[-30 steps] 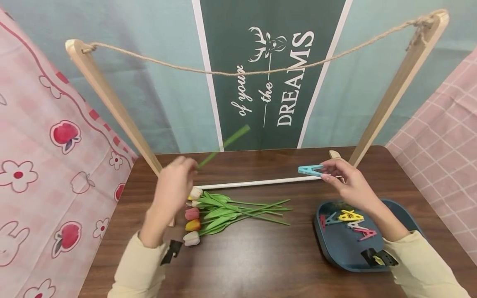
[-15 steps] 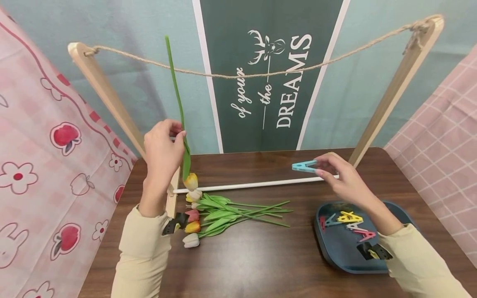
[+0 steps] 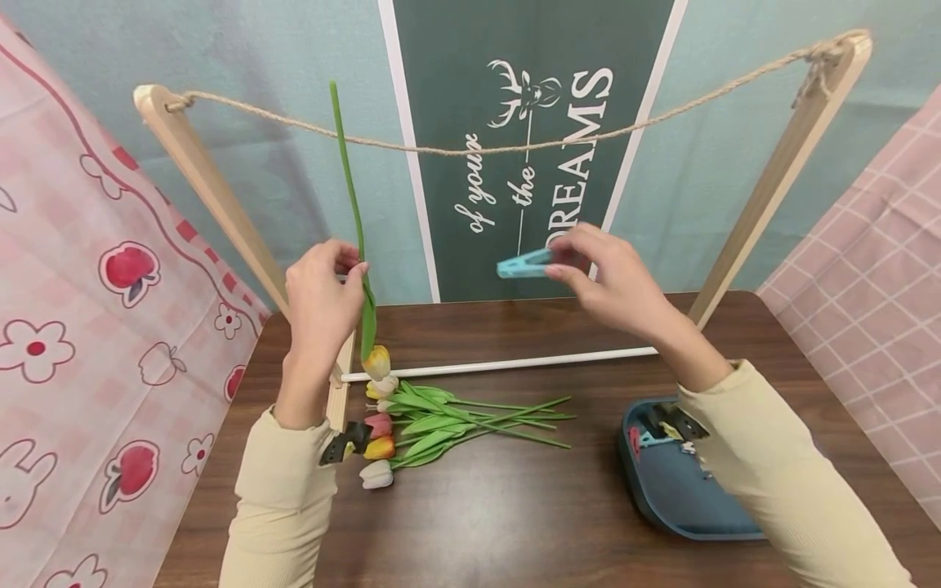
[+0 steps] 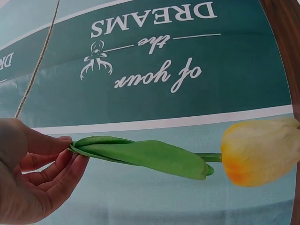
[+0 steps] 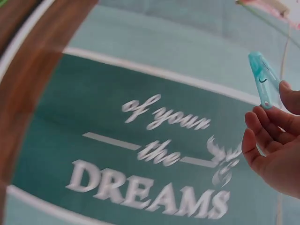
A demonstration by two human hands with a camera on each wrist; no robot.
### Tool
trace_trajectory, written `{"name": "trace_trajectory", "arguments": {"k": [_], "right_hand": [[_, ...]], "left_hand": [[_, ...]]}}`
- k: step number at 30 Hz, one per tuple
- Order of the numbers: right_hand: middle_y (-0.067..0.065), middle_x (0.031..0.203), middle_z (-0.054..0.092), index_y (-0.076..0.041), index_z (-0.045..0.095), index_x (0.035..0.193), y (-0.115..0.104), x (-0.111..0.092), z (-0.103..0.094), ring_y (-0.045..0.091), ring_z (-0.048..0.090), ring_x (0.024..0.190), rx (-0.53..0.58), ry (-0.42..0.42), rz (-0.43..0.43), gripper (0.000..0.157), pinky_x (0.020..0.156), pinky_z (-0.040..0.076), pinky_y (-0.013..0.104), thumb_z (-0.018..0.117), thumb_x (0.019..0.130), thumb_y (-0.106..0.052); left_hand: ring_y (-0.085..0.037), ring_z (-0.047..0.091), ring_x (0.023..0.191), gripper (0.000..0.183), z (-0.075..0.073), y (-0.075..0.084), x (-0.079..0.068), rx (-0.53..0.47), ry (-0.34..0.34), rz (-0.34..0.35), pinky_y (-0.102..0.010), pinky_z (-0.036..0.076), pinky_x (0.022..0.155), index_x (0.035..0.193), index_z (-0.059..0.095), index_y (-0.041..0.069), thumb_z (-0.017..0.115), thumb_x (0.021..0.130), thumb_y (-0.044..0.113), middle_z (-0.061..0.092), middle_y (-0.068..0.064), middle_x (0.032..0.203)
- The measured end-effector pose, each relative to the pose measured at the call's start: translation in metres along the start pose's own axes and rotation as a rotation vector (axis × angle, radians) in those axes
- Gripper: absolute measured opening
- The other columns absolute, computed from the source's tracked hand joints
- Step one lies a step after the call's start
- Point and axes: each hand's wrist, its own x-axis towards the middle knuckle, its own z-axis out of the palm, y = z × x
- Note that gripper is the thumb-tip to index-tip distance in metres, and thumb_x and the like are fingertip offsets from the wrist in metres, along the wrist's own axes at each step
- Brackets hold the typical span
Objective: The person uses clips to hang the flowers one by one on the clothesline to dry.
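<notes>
My left hand [image 3: 323, 290] pinches the stem of a yellow-and-white artificial tulip [image 3: 376, 362], its bloom hanging down and the stem rising past the rope. In the left wrist view, the green leaves [image 4: 145, 157] start right at my fingertips. My right hand [image 3: 599, 265] holds a light blue clothespin [image 3: 524, 265] between thumb and fingers, out in front of the backdrop. The right wrist view shows the same clothespin [image 5: 262, 79] gripped by its handle end. A twine rope [image 3: 441, 150] sags between two wooden posts, with the upper stem crossing it near the left post.
Several more tulips [image 3: 434, 420] lie on the brown table, blooms to the left. A blue tray [image 3: 698, 506] with clothespins stands at the right, partly under my right sleeve. A white rod [image 3: 507, 364] joins the frame's wooden posts [image 3: 213, 196] low down.
My left hand has lifted and turned the tulip so its bloom hangs down, then stayed still. My right hand has moved left and up with the clothespin, away from above the tray.
</notes>
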Motion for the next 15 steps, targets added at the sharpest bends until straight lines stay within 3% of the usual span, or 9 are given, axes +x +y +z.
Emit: {"name": "trace_trajectory", "arguments": {"k": [6, 15], "right_hand": [[0.010, 0.077, 0.057, 0.005, 0.065, 0.089, -0.035, 0.055, 0.001, 0.017, 0.047, 0.066, 0.020, 0.023, -0.069, 0.007, 0.060, 0.035, 0.023, 0.065, 0.083, 0.001], [0.011, 0.081, 0.058, 0.006, 0.065, 0.090, -0.081, 0.110, 0.001, 0.018, 0.046, 0.069, -0.033, 0.019, -0.019, 0.014, 0.064, 0.035, 0.023, 0.063, 0.088, -0.007]], "left_hand": [[-0.033, 0.062, 0.077, 0.010, -0.001, -0.002, 0.001, 0.001, 0.001, 0.004, -0.045, 0.042, 0.075, 0.090, 0.064, -0.008, 0.064, 0.085, 0.001, 0.065, -0.020, 0.084], [-0.033, 0.062, 0.075, 0.010, 0.000, -0.003, 0.001, -0.002, -0.004, 0.009, -0.044, 0.043, 0.071, 0.089, 0.064, -0.008, 0.064, 0.085, 0.001, 0.064, -0.020, 0.083]]}}
